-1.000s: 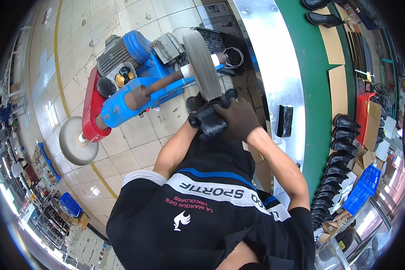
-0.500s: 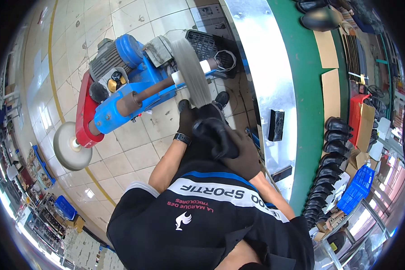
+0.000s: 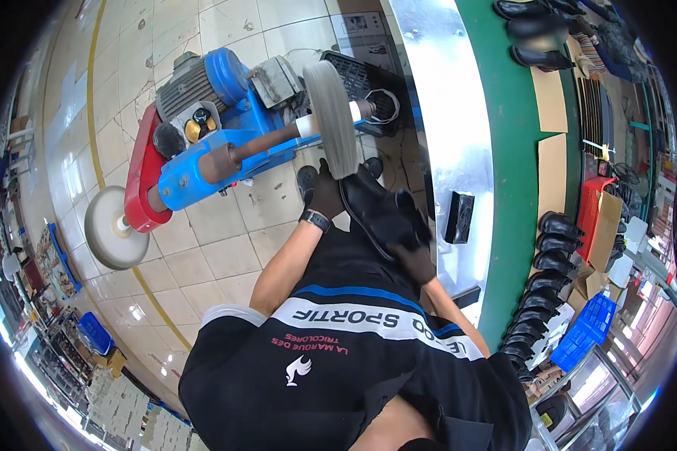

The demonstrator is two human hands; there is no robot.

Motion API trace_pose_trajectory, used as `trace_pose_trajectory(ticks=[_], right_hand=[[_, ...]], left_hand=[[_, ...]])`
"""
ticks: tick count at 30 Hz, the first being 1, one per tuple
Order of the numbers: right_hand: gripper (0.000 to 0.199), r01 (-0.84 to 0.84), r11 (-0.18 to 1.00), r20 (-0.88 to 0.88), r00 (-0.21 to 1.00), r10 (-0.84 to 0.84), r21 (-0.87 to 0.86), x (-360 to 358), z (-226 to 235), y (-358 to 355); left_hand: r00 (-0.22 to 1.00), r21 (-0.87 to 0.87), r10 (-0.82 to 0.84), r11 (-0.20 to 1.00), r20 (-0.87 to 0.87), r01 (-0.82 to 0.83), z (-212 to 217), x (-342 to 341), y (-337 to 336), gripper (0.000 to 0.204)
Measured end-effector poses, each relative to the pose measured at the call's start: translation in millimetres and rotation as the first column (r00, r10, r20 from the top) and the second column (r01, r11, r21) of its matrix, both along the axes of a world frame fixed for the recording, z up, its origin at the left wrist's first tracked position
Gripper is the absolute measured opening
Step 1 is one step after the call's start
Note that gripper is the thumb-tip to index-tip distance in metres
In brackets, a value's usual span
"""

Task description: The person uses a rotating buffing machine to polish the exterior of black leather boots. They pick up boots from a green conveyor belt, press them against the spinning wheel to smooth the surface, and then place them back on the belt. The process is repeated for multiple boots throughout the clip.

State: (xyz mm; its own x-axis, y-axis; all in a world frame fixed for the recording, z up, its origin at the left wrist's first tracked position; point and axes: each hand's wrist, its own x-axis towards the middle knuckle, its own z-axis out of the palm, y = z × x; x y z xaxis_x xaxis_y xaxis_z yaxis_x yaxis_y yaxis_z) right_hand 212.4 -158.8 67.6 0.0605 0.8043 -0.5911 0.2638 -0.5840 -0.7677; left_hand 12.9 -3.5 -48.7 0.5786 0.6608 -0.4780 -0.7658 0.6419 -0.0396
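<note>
A black leather shoe slants across my lap, its toe up at the lower rim of the grey buffing wheel. My left hand, in a dark glove, closes on the shoe near the toe. At the heel end my right hand, gloved too, grips the shoe; its fingers are partly hidden. The wheel sits on the shaft of a blue polishing machine with a red belt guard.
On the machine's far end is a pale round wheel. To the right runs a metal-topped bench with a small black block. Beyond it, a green surface carries a row of black shoes. A black crate stands behind the wheel.
The shoe has turned, so its long side now shows with the toe toward the wheel. My right hand has shifted down toward the heel; the left stays near the toe.
</note>
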Motion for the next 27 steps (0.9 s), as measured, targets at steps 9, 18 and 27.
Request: trace_pose_trajectory(ticks=[9, 18, 27], right_hand=[[0.071, -0.352, 0.932, 0.279, 0.907, 0.316, 0.089, 4.2, 24.0, -19.2], [0.048, 0.181, 0.983, -0.034, 0.983, -0.18, 0.034, -18.8, -8.0, 40.7], [0.046, 0.142, 0.769, -0.592, 0.557, -0.582, -0.623, -34.6, -37.9, 112.5]], left_hand=[[0.991, 0.17, 0.021, 0.985, -0.131, 0.002, 68.1, -0.7, -0.3, 0.037], [0.814, 0.262, -0.076, 0.926, -0.576, 0.272, -66.5, -21.8, -9.1, 0.04], [0.068, 0.374, 0.489, 0.564, -0.87, 0.736, -133.8, -86.9, -12.8, 0.024]])
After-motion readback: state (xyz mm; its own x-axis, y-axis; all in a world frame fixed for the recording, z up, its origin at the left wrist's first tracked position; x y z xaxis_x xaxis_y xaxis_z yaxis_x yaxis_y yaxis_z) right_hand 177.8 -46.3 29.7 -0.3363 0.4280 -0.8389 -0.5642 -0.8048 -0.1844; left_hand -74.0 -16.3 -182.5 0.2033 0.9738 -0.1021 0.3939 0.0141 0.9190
